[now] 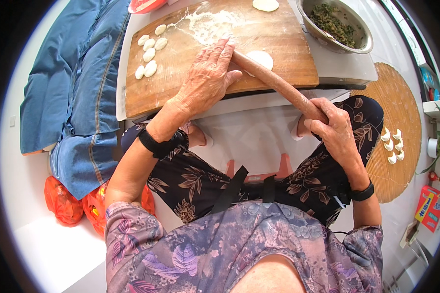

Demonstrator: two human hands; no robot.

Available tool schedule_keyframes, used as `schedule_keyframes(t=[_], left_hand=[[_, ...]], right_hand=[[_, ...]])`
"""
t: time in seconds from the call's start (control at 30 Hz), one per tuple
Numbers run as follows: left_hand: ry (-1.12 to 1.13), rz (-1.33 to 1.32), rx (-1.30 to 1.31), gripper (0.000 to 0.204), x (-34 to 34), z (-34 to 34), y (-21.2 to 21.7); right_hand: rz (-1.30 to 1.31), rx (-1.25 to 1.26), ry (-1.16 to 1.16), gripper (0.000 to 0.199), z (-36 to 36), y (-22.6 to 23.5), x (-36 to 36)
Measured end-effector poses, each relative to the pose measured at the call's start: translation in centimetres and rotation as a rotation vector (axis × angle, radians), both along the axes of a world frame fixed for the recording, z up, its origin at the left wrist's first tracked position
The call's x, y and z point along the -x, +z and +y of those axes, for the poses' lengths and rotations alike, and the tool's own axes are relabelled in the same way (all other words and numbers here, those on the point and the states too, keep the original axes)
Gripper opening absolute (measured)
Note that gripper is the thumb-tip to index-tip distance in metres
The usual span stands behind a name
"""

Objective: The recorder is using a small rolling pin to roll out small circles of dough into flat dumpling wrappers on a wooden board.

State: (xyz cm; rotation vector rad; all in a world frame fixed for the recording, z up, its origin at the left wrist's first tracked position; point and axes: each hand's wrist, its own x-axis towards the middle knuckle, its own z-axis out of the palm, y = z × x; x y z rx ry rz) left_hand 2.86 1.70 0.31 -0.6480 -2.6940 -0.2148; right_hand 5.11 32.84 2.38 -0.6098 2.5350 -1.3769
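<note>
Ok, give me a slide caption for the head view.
Right hand gripping a rolling pin, left hand at its far end, over a floured board with dough pieces.

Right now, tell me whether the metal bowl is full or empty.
Partly full: the metal bowl holds a chopped green mixture, with bare metal showing beside it.

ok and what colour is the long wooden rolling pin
The long wooden rolling pin is reddish-brown, best seen in the head view.

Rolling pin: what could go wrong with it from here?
It might slip and drop, since the right hand grips the rolling pin out past the edge of the wooden board. It could also dent the flat dough round that it slants across in this view.
</note>
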Motion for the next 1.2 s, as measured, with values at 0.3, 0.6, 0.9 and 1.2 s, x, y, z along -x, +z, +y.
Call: schedule_keyframes(t=[0.3,0.6,0.9,1.2], left_hand=[[-0.003,-0.044,0.023,0.063,1.8,0.0,0.0],[0.022,-0.14,0.016,0.065,-0.8,-0.5,0.9],[0.054,-0.265,-0.008,0.077,7.4,1.7,0.8],[0.095,-0.364,-0.032,0.08,8.7,1.6,0.8]], right_hand=[[0.155,-0.204,0.049,0.027,0.5,1.5,2.0],[0.156,-0.272,0.076,0.029,0.4,0.9,0.9],[0.275,-0.435,-0.063,0.036,1.5,1.3,5.4],[0.296,-0.414,-0.046,0.031,0.6,1.2,5.4]])
